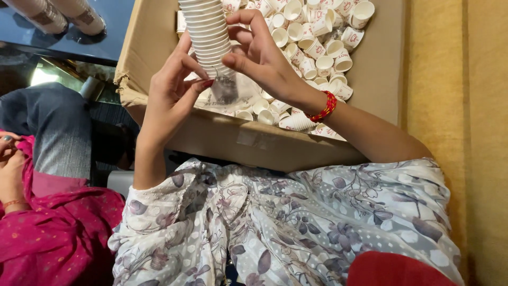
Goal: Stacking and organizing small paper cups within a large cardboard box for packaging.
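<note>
In the head view, the left hand (172, 87) and the right hand (262, 53) both close around a tall stack of nested white paper cups (207, 34), held tilted above an open cardboard box (254, 143). The left fingers pinch the lower end of the stack, where a bit of clear plastic wrap (226, 89) hangs; the right hand grips the stack from the other side, thumb across the front. A red beaded bracelet (324, 107) sits on the right wrist. Inside the box lie many loose small white paper cups (317, 37), heaped toward the far right side. The box rests against the person's lap, covered in floral grey-white cloth (296, 222). At the left edge sits another person in pink clothing (50, 233).
</note>
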